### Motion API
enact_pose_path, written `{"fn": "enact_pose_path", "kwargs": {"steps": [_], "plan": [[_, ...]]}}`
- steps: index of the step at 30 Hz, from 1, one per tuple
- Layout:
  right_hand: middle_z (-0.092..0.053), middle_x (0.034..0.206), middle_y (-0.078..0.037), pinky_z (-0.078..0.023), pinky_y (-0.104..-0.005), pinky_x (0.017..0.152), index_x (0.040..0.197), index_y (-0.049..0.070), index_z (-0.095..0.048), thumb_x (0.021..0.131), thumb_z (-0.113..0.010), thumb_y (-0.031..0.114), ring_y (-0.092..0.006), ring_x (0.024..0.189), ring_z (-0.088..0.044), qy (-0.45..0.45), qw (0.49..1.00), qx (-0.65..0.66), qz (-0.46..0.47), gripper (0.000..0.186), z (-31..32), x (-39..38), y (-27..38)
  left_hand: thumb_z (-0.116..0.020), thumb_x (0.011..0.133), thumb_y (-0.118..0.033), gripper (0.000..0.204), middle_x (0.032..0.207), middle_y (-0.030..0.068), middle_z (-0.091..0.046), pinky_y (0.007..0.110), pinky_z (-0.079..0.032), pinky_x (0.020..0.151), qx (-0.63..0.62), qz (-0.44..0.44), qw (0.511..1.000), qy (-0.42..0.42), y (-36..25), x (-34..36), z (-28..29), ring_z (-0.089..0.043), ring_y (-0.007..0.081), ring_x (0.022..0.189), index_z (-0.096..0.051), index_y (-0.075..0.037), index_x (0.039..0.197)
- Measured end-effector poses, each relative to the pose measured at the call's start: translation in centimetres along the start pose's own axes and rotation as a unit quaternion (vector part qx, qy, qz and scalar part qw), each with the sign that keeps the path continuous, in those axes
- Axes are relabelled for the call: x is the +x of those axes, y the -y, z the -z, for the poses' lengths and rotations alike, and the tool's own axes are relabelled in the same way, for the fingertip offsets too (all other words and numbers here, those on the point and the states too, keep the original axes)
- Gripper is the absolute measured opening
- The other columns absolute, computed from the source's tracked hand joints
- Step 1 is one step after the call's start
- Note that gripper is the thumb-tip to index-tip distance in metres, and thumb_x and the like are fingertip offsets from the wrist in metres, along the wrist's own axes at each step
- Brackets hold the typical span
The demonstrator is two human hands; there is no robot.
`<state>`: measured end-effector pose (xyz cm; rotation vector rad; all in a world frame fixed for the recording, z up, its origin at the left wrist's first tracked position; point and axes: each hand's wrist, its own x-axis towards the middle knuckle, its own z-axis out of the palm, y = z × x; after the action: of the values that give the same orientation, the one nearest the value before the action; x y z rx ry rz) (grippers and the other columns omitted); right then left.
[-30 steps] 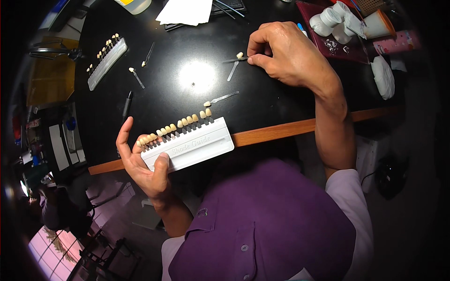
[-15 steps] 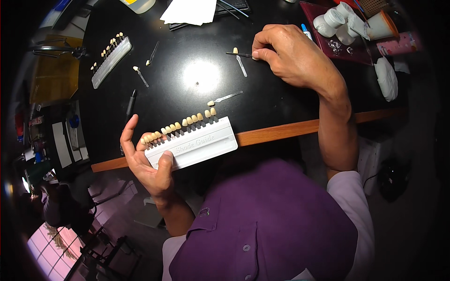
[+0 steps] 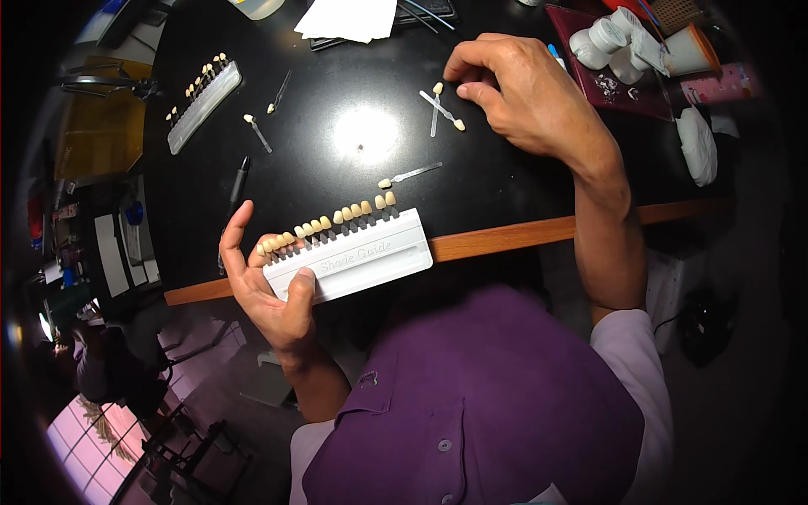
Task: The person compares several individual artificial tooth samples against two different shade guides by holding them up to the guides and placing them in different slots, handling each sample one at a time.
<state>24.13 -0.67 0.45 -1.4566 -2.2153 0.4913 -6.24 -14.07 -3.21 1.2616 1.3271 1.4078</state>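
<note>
My left hand (image 3: 282, 307) grips the left end of a white tooth shade guide (image 3: 362, 263), thumb on its front. A row of tooth-coloured tabs with dark stems stands along its upper edge, with a few gaps. My right hand (image 3: 539, 101) hovers over the far right of the black table, thumb and forefinger apart, holding nothing. Just left of its fingertips, two loose shade tabs lie crossed, one tab (image 3: 454, 119) over another tab (image 3: 434, 123). Another loose shade tab (image 3: 412, 174) lies just beyond the guide.
At the left stand a second shade guide (image 3: 206, 108), two loose tabs (image 3: 260, 135) (image 3: 281, 91) and a black pen (image 3: 241, 181). White paper (image 3: 345, 18) lies at the back. White jars (image 3: 592, 44) stand on a dark red mat (image 3: 648, 105); a white wad (image 3: 697, 147) sits right.
My right hand has let go of a shade tab, which now lies crossed over the other one. Its fingers have lifted slightly away. My left hand keeps its hold on the shade guide.
</note>
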Motion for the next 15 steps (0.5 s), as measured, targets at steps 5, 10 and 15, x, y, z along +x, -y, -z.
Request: {"fn": "enact_pose_path", "kwargs": {"steps": [5,10,15], "plan": [[-0.072,0.1,-0.02,-0.057,-0.0438,0.089,0.1,-0.001,-0.074,0.089,-0.076,0.012,-0.0348,0.097,-0.072,-0.008,1.0,-0.018,0.021,0.017,-1.3,0.3,0.0,-0.057,0.065,0.001,0.086,0.135,0.0208,-0.053,0.032,-0.054,0.089,-0.005,-0.009,1.0,0.003,0.1,0.0,0.0,-0.063,0.0166,0.092,-0.032,0.011,0.147],[-0.071,0.099,-0.019,-0.057,-0.0444,0.087,0.097,0.0,-0.074,0.088,-0.076,0.01,-0.035,0.097,-0.071,0.001,1.0,-0.007,0.008,0.014,-1.4,0.5,0.2,-0.056,0.066,0.002,0.085,0.13,0.0202,-0.055,0.031,-0.054,0.089,-0.008,-0.002,1.0,0.001,-0.3,-0.1,0.0,-0.063,0.016,0.092,-0.032,0.01,0.147],[-0.071,0.093,-0.019,-0.056,-0.0445,0.083,0.089,-0.001,-0.07,0.087,-0.075,0.008,-0.0324,0.092,-0.072,0.001,1.0,-0.011,0.012,0.011,-1.2,0.6,0.3,-0.055,0.066,0.003,0.086,0.116,0.0174,-0.059,0.03,-0.054,0.089,-0.011,0.002,1.0,-0.012,-0.3,-0.1,-0.3,-0.063,0.0151,0.091,-0.032,0.009,0.148]]}}
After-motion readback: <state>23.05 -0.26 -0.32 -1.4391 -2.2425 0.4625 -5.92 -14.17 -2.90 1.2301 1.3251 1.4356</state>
